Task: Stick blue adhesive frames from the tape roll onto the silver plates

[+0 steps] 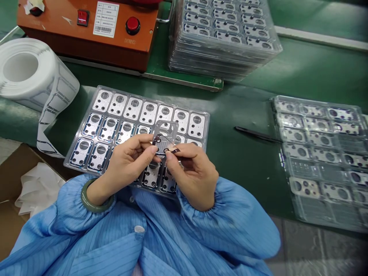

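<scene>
Above the plastic tray [75,158], the left hand [126,165] and right hand [193,172] pinch opposite ends of a small dark strip [162,145], its long axis running left to right.

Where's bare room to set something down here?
Green mat shows between the centre tray and right tray, around the tweezers, and right of the stacked trays. It's crowded over the centre tray, where the left hand and right hand pinch a dark piece, and left, by the tape roll.

Blue striped smock [94,237], gathered cuffs [195,203], left-wrist green bangle [93,207], perhaps jade
</scene>
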A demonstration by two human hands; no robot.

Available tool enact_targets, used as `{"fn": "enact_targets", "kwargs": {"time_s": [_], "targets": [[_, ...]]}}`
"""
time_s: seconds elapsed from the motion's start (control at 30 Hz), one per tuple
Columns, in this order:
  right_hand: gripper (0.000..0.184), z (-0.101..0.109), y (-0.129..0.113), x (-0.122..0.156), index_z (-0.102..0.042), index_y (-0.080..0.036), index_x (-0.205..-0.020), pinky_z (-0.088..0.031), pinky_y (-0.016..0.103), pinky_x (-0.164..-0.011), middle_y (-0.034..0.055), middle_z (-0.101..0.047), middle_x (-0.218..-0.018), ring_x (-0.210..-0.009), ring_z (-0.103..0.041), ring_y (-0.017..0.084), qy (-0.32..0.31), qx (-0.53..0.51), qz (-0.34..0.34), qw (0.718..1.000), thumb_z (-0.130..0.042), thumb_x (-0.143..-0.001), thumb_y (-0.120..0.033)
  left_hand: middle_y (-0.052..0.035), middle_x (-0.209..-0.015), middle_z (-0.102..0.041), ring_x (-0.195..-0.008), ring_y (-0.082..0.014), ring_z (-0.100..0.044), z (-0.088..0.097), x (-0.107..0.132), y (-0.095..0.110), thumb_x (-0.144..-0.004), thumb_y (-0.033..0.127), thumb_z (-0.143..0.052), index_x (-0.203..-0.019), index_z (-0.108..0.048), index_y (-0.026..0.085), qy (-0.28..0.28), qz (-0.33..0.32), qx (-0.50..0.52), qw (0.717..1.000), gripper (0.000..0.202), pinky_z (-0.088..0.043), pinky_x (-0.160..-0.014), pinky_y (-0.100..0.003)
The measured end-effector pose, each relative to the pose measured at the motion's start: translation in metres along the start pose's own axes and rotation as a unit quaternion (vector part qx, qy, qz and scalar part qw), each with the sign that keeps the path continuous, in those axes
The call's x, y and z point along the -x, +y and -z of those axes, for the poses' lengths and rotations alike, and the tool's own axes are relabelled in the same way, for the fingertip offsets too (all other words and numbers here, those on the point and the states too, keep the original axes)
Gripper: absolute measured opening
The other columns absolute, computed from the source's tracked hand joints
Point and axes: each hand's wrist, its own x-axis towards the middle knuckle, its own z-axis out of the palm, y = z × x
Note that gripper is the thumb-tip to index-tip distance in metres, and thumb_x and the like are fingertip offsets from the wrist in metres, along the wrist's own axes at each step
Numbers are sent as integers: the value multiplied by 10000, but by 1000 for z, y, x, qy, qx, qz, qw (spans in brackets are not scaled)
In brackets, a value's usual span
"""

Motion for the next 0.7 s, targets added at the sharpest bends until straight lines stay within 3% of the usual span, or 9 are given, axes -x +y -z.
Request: {"fn": "enact_targets", "kwargs": {"time_s": [0.2,0.4,0.53,0.7], "targets": [[156,-1,1,3,-578,-225,-879,-536,303,-671,16,-642,-831,-748,-625,147,-23,-7,20,999,-617,-808,-90,21,-697,-652,-551,-108,-678,1,1,1,-891,248,-578,-839,-563,201,22,-12,-25,999,71,-577,-512,-200],[176,-1,1,4,-580,-231,-881,-540,295,-661,9,-661,-816,-739,-641,148,-24,-3,55,998,-622,-802,-79,20,-728,-606,-569,-92,-648,4,6,-2,-907,262,-545,-867,-558,208,11,-26,-39,999,69,-580,-545,-201],[198,-2,0,2,-573,-239,-879,-543,292,-654,6,-671,-813,-742,-651,151,-31,-10,81,996,-620,-796,-65,17,-714,-597,-539,-77,-570,3,6,-5,-919,318,-524,-877,-555,203,36,-49,-76,995,126,-524,-495,-188],[222,-3,-3,0,-558,-236,-869,-536,263,-630,-4,-653,-777,-708,-634,133,-56,9,117,992,-615,-789,-37,21,-719,-586,-520,-69,-509,5,6,-7,-939,278,-492,-928,-561,210,51,-66,-103,991,97,-461,-470,-187]]}}
